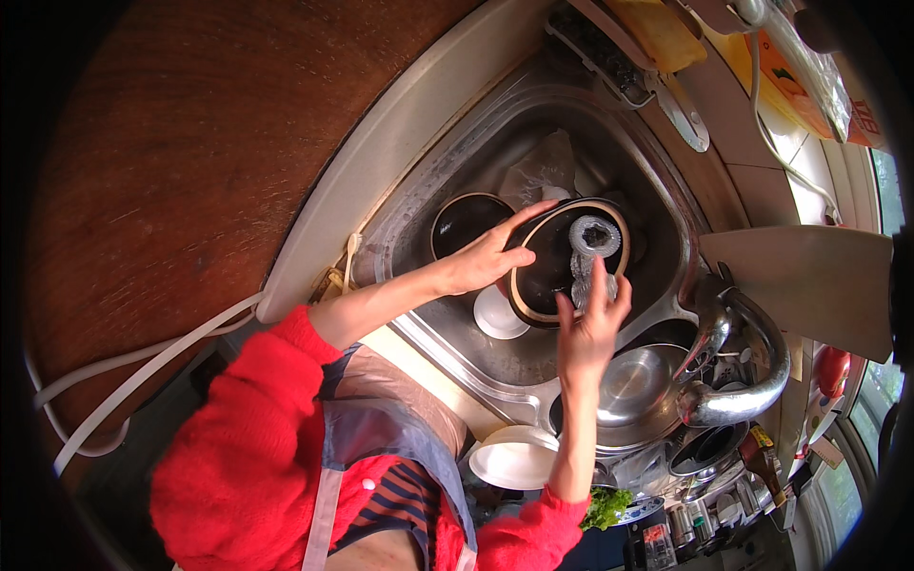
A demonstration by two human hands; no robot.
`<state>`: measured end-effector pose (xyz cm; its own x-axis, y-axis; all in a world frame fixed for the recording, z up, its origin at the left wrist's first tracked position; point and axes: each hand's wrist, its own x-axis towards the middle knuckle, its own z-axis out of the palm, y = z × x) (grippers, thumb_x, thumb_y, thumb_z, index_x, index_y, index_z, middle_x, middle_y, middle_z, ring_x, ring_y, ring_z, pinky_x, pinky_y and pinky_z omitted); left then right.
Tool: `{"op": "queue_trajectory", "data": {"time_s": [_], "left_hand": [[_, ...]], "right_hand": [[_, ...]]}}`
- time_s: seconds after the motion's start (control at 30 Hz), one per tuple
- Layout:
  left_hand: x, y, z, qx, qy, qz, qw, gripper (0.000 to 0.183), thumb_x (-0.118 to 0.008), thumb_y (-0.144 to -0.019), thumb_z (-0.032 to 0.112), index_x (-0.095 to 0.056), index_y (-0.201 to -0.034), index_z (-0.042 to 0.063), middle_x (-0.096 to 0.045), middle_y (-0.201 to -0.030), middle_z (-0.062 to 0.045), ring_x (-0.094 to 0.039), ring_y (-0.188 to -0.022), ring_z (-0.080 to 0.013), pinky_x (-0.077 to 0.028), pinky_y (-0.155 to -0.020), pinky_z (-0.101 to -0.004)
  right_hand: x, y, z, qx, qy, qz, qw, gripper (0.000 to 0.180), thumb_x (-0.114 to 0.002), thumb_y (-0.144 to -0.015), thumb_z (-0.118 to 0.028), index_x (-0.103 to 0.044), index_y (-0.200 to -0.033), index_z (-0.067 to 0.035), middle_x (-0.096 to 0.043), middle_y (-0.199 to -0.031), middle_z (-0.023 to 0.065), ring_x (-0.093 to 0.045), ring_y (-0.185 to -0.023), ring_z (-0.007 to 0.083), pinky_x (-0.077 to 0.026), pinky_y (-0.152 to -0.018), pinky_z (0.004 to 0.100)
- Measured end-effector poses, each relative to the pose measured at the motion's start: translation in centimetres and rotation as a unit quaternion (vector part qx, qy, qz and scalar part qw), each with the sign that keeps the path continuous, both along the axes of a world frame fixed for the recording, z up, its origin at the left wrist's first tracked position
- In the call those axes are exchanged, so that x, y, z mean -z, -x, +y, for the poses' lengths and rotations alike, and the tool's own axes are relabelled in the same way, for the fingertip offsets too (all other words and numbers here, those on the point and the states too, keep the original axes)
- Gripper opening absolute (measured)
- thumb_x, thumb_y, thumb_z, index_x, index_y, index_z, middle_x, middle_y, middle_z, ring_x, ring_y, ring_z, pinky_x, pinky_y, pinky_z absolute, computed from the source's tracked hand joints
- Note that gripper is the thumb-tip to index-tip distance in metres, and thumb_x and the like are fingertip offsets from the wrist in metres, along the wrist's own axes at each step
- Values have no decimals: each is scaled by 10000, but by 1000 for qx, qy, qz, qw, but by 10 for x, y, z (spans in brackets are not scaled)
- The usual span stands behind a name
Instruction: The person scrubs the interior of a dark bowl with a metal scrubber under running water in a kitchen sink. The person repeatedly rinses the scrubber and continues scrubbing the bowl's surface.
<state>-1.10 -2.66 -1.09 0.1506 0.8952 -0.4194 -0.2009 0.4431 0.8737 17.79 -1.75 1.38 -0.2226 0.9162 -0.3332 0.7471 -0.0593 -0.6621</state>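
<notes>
My left hand [485,260] grips the near left rim of a dark glazed pot or bowl [539,275] with a pale unglazed edge, held tilted over the sink. Inside it lies a clear or silvery ridged ring-shaped object [595,236], with more crinkled, shiny material below; I cannot tell what it is. My right hand [593,332] is at the pot's near right side, fingers apart, its fingertips in front of the shiny material. Whether they touch it is unclear. Behind the left hand sits a second dark round vessel [468,221]. Under the held pot is a small white dish [498,314].
A crumpled clear plastic bag [543,168] lies in the steel sink [457,357]. On the right, a metal faucet [735,400] arches over a steel pan [635,385]. A white bowl [514,460] stands by my right forearm. A serrated knife [682,118] hangs at the back.
</notes>
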Motion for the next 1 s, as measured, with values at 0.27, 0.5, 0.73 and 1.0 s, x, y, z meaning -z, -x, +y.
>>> {"op": "queue_trajectory", "data": {"time_s": [0.27,0.5,0.73,1.0], "left_hand": [[-1,1,-1,19,-24,12,999,833,-448,-635,-86,-219,-1415,97,-283,-1419,-126,-333,-1208,-204,-296,-920,-284],[2,3,0,15,28,-19,999,835,-441,-635,-86,-272,-1406,185,-384,-1323,-177,-547,-978,-232,-529,-725,-282],[-1,-3,2,75,-50,131,987,830,-461,-602,-79,-290,-1394,104,-335,-1402,-91,-308,-1268,-270,-191,-1094,-351],[-5,8,13,58,-82,130,986,820,-468,-613,-89,-287,-1393,92,-328,-1407,-80,-275,-1296,-244,-210,-1090,-325]], "right_hand": [[62,28,22,20,-159,-25,987,464,-495,-790,68,-430,-1243,-7,-407,-1248,262,-432,-1106,413,-371,-926,449],[71,54,-26,69,50,191,978,421,-520,-717,101,-530,-1130,16,-481,-1165,227,-476,-1086,382,-408,-914,411],[69,36,19,35,-166,53,984,448,-478,-670,144,-516,-1090,-7,-463,-1152,227,-515,-1011,401,-444,-845,422],[59,44,-10,-2,10,83,997,414,-606,-794,-230,-532,-1121,13,-427,-1258,245,-439,-1148,388,-371,-963,428]]}}
